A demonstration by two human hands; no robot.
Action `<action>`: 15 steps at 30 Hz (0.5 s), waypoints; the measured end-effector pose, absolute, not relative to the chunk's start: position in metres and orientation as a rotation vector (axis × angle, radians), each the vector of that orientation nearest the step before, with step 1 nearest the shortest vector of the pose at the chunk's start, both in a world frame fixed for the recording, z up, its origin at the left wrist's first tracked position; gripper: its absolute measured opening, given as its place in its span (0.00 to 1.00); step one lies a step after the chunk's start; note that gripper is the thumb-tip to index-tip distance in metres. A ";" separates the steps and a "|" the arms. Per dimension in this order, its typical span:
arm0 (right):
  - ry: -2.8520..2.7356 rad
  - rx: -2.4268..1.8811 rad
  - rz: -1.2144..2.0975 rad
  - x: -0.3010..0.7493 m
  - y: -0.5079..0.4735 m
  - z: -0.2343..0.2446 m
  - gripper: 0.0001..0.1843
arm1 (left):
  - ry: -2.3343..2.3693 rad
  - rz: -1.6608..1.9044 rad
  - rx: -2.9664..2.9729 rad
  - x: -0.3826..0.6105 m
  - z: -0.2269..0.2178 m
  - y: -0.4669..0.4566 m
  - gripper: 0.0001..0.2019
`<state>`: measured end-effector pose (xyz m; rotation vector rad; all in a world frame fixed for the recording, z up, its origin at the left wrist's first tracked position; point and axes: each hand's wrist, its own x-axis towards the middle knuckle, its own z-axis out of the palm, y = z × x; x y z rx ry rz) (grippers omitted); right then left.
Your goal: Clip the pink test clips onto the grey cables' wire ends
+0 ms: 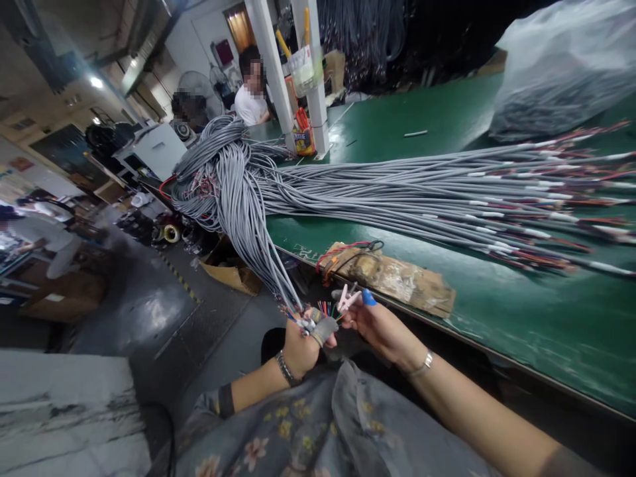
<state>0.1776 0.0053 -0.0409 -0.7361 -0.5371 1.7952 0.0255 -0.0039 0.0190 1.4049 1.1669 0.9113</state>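
Observation:
My left hand (304, 348) is closed around the ends of several grey cables (268, 248), which hang down from the bench. Fingers of this hand wear grey wrapping. Thin coloured wires (325, 309) fan out above the fist. Close by on the right, my right hand (380, 324) pinches a pale pink clip (348, 299) shaped like a clothespin. Its dark tip lies beside the wires; whether it touches them I cannot tell. A blue cover sits on the right thumb.
A long grey cable bundle (348, 185) with stripped ends lies across the green bench (507, 318). At the near edge rests a worn wooden board (397, 275) with wires on it. A plastic bag (566, 73), a white post (318, 99) and a cardboard box (231, 271) stand around. A person (248, 99) sits beyond.

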 end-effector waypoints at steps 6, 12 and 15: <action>-0.583 -0.808 1.638 0.163 0.010 -0.034 0.27 | 1.185 0.911 1.400 0.032 0.014 0.000 0.23; -0.784 -0.939 1.436 0.167 0.007 -0.045 0.27 | 1.184 0.885 1.390 0.031 0.013 0.000 0.23; -0.733 -0.880 1.526 0.165 0.007 -0.045 0.29 | 1.179 0.872 1.404 0.031 0.010 0.000 0.23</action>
